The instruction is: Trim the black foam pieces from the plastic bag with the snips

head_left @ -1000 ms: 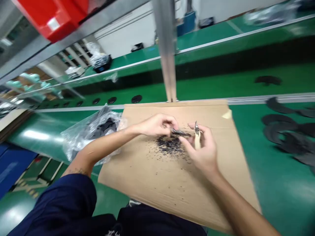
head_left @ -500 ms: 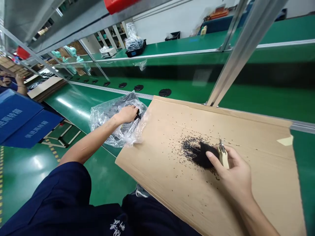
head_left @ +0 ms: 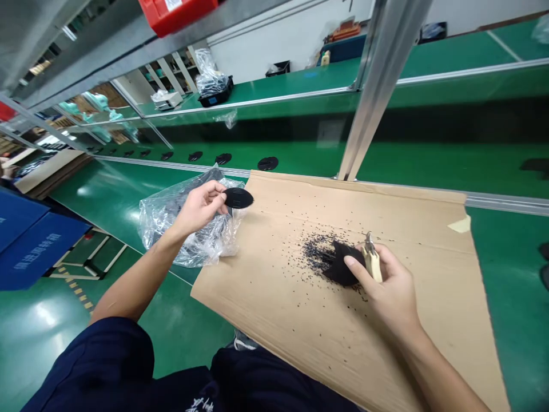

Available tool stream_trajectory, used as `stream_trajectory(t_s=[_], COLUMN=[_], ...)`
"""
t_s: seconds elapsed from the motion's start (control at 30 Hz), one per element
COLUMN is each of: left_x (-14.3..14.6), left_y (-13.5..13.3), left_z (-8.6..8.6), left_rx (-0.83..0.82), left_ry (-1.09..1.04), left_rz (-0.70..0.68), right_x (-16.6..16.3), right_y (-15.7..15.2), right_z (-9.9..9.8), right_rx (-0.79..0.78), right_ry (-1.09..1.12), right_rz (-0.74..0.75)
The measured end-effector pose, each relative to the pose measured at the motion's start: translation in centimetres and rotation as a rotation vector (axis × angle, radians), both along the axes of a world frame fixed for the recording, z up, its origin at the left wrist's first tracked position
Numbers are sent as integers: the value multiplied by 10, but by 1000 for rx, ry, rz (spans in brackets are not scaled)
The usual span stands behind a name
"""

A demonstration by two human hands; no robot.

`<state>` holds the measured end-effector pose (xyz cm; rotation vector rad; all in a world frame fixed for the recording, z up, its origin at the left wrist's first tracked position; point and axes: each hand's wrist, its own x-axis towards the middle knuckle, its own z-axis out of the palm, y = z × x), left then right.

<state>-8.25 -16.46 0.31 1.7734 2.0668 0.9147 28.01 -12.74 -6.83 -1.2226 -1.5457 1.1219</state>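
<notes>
My left hand [head_left: 198,207] pinches one end of a flat black oval piece [head_left: 241,198] with short slits in it. It holds the piece above a clear plastic bag [head_left: 199,246], where dark contents show through. My right hand [head_left: 392,289] is closed around several black pointed pieces [head_left: 343,268], thumb on top. The same hand also keeps a pair of nippers [head_left: 372,262] with cream handles, their metal jaws pointing up and away. Small black scraps [head_left: 315,249] lie scattered under and beside these pieces on a brown cardboard sheet [head_left: 274,303].
Along the green conveyor belt [head_left: 300,154] behind the cardboard lie black oval piles [head_left: 268,163] in a row. An aluminium post [head_left: 369,97] rises at the cardboard's back edge. Blue boxes [head_left: 47,243] stand at the left, and a red bin [head_left: 180,14] hangs overhead.
My left hand has come up out of the plastic bag with a black oval piece. My right hand keeps the black pieces and nippers over the scraps. The view has shifted right.
</notes>
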Motion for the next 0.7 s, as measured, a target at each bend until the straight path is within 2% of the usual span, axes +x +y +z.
stream_trajectory(t_s=[0.07,0.13,0.23,0.33,0.47,0.57,0.7], left_x=[33,71,123,155,162,157,153], left_y=[0,3,9,9,3,0,-3], left_z=[-13,-30,-55,-75,-87,-89,-92], left_rx=[22,-2,-61,-61,18,121,81], left_ry=[-347,-536,-667,-732,-620,-475,-546], left_rz=[-162,-293,-392,-417,-500,-470,-425], right_x=[0,-1,-1,-1,-2,-5,-7], right_y=[-2,-5,-8,-11,-15,-18,-19], right_z=[-1,-2,-3,-3,-4,-5,-2], right_rx=[-19,-35,-60,-97,-133,-127,-114], right_ry=[7,25,56,87,84,43,8], right_rz=[12,24,61,77,96,81,34])
